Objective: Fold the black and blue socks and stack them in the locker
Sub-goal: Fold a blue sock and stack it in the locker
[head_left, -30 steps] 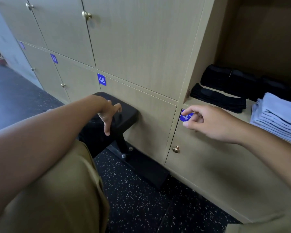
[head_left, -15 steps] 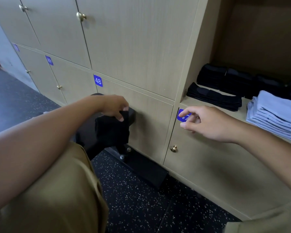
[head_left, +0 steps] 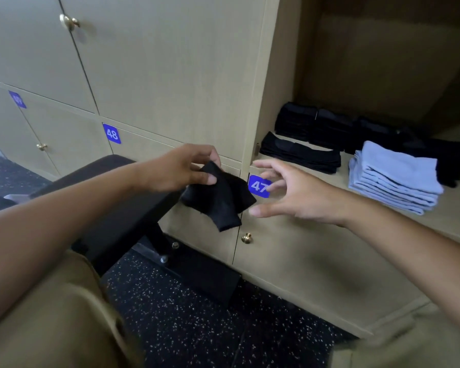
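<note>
My left hand (head_left: 181, 168) pinches a black sock (head_left: 218, 197) by its top edge, and the sock hangs loose in front of the closed locker doors. My right hand (head_left: 287, 192) is spread open just right of the sock, fingertips close to it but apart. In the open locker (head_left: 383, 62) at the upper right lie a flat pile of black socks (head_left: 300, 152), more folded black socks (head_left: 329, 126) behind it, and a neat stack of light blue socks (head_left: 393, 179) near the shelf's front edge.
A black padded bench (head_left: 112, 208) with a metal foot stands under my left arm. Closed wooden locker doors carry blue labels 48 (head_left: 111, 133) and 47 (head_left: 258, 186) and brass knobs (head_left: 246, 237). The floor is dark and speckled. My tan trousers fill the bottom left.
My left hand picked the black sock up off the bench and carried it right and up. My right hand opened its fingers and moved toward the sock.
</note>
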Demonstrator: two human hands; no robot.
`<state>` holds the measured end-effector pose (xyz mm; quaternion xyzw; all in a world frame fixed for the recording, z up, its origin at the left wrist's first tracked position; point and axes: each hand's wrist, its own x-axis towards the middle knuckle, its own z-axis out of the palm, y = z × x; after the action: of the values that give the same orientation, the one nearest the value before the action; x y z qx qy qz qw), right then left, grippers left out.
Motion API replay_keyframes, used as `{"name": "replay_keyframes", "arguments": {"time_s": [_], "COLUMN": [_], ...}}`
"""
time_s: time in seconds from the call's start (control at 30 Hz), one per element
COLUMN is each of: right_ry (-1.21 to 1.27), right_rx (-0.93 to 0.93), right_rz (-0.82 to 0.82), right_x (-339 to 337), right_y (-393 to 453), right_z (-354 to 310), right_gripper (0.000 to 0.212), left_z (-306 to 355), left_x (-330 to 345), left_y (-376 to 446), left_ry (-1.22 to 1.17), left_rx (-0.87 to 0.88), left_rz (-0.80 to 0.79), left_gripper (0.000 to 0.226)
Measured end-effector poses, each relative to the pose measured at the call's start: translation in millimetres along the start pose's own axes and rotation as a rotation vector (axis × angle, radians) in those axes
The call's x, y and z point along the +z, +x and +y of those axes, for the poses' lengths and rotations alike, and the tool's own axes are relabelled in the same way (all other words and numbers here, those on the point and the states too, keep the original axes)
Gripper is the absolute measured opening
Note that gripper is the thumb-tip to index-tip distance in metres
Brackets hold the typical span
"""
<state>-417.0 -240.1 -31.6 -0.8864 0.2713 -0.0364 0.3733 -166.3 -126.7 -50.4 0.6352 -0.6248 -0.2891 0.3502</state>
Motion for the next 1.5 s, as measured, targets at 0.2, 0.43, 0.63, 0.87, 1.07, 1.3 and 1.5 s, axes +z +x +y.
{"name": "replay_keyframes", "arguments": {"time_s": [0.2,0.43,0.63,0.87,1.07,1.3,1.5], "right_ry": [0.179,0.282,0.353,0.508,0.577,0.444,0.459], "right_rx": [0.001,0.025,0.057,0.086,0.117,0.198,0.110], "right_rz": [-0.148,0.062,0.216,0.369,0.505,0.677,0.631], "right_x": [9,13,-1,-18,-25,-35,-39], "right_y": [-3,6,3,-7,-12,-22,-30], "right_z": [-9,0,2,9,13,13,20], "right_gripper": [0.067,0.029,0.013,0.017,0.014,0.048,0.057], "left_z": [21,35,42,50,61,76,82], "left_x": [18,27,33,40,50,67,77], "left_y": [6,12,17,22,29,41,51], "left_ry": [-0.186,-0.231,-0.320,-0.502,-0.578,-0.568,-0.545], "left_rx": [-0.019,-0.095,-0.184,-0.191,-0.146,-0.100,-0.102], "left_rz": [0.028,0.154,0.251,0.103,0.081,0.225,0.310], "left_gripper": [0.011,0.009,0.017,0.035,0.037,0.031,0.030]}}
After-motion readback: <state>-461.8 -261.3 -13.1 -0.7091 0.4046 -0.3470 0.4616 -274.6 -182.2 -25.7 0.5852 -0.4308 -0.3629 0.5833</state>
